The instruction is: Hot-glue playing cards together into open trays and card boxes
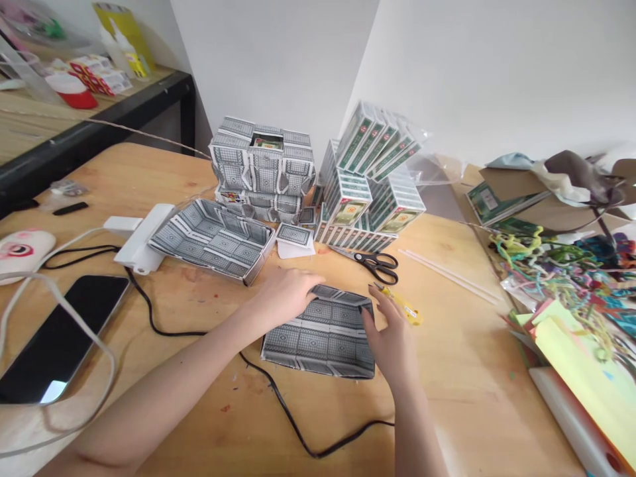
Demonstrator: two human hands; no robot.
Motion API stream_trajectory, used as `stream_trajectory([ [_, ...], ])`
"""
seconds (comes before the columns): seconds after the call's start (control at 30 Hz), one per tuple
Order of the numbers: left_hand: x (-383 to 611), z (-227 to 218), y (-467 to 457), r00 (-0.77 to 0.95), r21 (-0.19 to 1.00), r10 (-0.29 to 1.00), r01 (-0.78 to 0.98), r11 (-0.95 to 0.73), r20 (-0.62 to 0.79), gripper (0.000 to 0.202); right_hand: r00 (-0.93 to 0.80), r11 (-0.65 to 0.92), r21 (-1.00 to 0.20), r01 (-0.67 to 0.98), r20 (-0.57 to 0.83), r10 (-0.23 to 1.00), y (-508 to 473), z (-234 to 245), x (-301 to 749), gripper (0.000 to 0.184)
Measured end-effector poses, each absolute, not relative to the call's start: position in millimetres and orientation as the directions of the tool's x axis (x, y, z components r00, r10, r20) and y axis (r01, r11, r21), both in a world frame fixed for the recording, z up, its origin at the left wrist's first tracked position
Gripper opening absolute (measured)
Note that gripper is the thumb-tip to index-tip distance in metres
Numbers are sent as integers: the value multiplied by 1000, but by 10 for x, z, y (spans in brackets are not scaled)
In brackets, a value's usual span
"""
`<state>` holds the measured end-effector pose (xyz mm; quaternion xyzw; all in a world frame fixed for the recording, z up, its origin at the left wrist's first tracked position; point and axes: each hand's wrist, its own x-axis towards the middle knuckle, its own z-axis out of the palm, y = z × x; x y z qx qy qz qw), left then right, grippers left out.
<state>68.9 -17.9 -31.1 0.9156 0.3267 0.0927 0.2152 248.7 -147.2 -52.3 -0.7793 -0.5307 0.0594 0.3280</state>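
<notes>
The left hand (291,291) is pinching the far rim of the patterned card tray (318,338) on the counter (467,358), the right hand (392,334) pinching its right side.

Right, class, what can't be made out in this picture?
All in the head view:
Small card tray: its underside, turned away from the camera; part of its left side, covered by the left hand.
Black cord: its course past the right forearm, hidden by that arm.
Phone: one corner, cut off by the left edge.
Stacked boxes: fine print, too small.
</notes>
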Motion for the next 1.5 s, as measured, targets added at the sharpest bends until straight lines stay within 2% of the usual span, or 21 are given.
stream_trajectory([
  [0.07,700,-340,-184,777,463,628,544,-699,35,18,336,-158,-551,820,240,911,-1358,-485,2478,34],
  [0.17,702,-355,-168,786,455,619,545,-705,18,21,252,-114,-595,796,154,955,-1236,-476,2443,27],
  [0.47,648,-333,-102,785,494,619,547,-676,-22,22,334,-181,-653,735,117,935,-1209,-576,2453,23],
  [0.7,671,-378,-102,791,570,611,505,-648,-6,23,292,-138,-695,705,108,950,-1160,-547,2439,24],
  [1.0,700,-398,-122,765,582,644,531,-616,-16,24,276,-130,-731,669,82,958,-1081,-583,2388,23],
  [1.1,690,-390,-128,764,585,645,538,-607,-33,24,277,-110,-786,608,81,957,-1076,-565,2388,20],
  [1.2,670,-371,-130,771,587,635,537,-606,-49,23,371,-90,-873,480,109,922,-1098,-522,2387,23],
  [1.3,655,-344,-137,769,555,635,558,-617,-68,21,569,-104,-932,348,122,813,-1175,-465,2406,28],
  [1.4,650,-305,-157,763,472,640,598,-648,-89,22,716,-125,-962,242,90,692,-1330,-389,2446,29],
  [1.5,625,-237,-200,757,371,641,635,-678,-124,25,806,-183,-959,218,71,588,-1546,-315,2479,32],
])
